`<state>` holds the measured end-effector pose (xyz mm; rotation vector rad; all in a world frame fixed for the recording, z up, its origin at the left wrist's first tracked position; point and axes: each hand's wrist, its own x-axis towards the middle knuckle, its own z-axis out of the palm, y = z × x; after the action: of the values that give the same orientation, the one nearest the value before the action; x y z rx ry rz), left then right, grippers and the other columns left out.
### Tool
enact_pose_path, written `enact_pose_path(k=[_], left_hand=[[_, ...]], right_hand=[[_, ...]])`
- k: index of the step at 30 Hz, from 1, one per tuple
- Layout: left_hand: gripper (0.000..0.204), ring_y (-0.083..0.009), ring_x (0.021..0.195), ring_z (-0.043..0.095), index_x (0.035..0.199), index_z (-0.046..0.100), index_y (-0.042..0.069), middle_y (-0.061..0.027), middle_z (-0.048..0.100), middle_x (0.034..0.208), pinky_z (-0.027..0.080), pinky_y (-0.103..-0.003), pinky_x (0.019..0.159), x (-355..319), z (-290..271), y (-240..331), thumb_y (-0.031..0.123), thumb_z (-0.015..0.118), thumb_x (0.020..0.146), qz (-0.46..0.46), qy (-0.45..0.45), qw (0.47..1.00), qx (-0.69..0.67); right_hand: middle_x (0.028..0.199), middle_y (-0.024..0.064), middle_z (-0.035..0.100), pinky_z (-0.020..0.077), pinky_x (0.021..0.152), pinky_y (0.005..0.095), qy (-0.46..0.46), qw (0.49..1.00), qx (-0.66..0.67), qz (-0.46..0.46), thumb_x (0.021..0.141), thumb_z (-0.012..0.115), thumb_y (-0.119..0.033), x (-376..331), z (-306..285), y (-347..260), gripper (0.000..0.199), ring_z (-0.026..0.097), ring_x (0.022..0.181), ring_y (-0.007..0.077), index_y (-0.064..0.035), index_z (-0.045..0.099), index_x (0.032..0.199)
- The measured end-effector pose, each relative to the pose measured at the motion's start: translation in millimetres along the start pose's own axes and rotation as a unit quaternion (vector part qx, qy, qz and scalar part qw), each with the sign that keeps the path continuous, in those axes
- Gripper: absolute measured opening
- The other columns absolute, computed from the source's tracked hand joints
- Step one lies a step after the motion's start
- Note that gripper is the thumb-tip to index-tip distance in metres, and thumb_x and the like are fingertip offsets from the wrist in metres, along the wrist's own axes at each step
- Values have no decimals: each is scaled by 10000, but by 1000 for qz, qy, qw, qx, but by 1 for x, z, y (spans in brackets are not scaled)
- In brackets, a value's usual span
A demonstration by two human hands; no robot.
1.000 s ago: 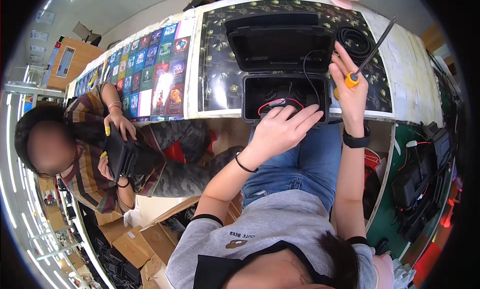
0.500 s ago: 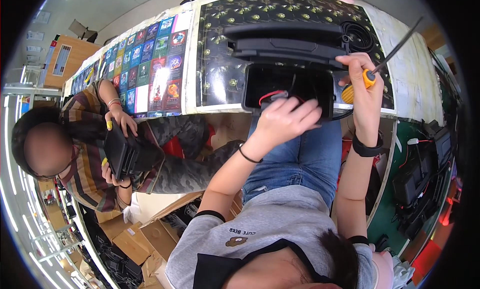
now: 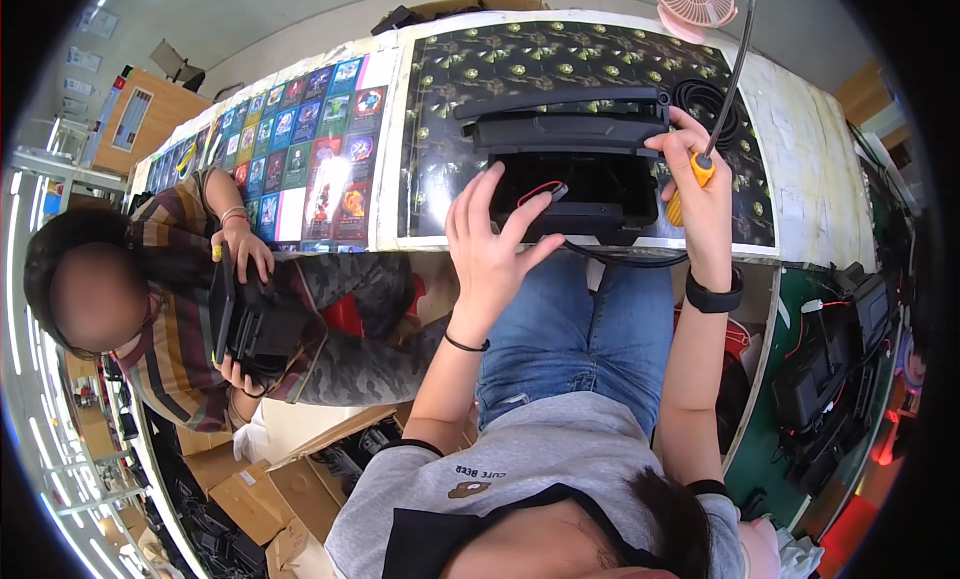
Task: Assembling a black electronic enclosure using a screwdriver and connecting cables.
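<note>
A black plastic case [image 3: 590, 227] lies opened at the table's near edge, its hinged lid with a handle bar [image 3: 560, 131] raised at the far side. Inside it, a thin red wire [image 3: 535, 191] ends in a small connector. My left hand [image 3: 490, 234] is at the case's left end, fingers spread and holding nothing; two fingertips reach over the rim and interior. In my right hand [image 3: 700, 194] is a screwdriver [image 3: 688, 191] with a yellow handle, its long shaft pointing up and away. Fingertips of that hand touch or nearly touch the lid's right end.
A black cable coil [image 3: 705, 109] lies beyond my right hand, and a pink fan [image 3: 692, 4] stands at the far edge. To the left, a co-worker holds another black case [image 3: 255, 319]. More black cases [image 3: 825, 369] sit on a green surface at right.
My left hand has come out from over the case's middle to its left end, its fingers spreading. The screwdriver's shaft now points more steeply away. The view has shifted, showing more of the fan.
</note>
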<state>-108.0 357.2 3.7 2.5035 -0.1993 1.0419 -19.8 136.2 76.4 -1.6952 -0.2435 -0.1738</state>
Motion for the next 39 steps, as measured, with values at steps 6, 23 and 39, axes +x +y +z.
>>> enact_pose_path(k=[6,23,39], left_hand=[[462,-327,1098,532,964,717,186,-145,538,1239,414,-423,910,27,-5,-12,511,804,648,2,-51,999,-12],[548,-200,880,592,1009,706,64,-36,649,806,391,-404,938,48,-20,-10,487,793,672,3,-173,985,-29],[782,-283,1273,444,1316,349,72,-145,303,1444,463,-397,1030,-10,26,-3,77,861,725,-218,73,930,-286]], right_hand=[[1337,57,563,439,531,172,6,1000,-5,-24,960,639,-304,4,7,0,253,610,821,41,-67,716,916],[1389,56,524,430,519,167,13,999,-20,-22,954,637,-342,6,3,6,307,580,733,36,-52,716,892],[1279,179,627,420,531,184,2,999,-9,35,945,650,-347,9,4,16,276,643,906,63,-91,751,940]])
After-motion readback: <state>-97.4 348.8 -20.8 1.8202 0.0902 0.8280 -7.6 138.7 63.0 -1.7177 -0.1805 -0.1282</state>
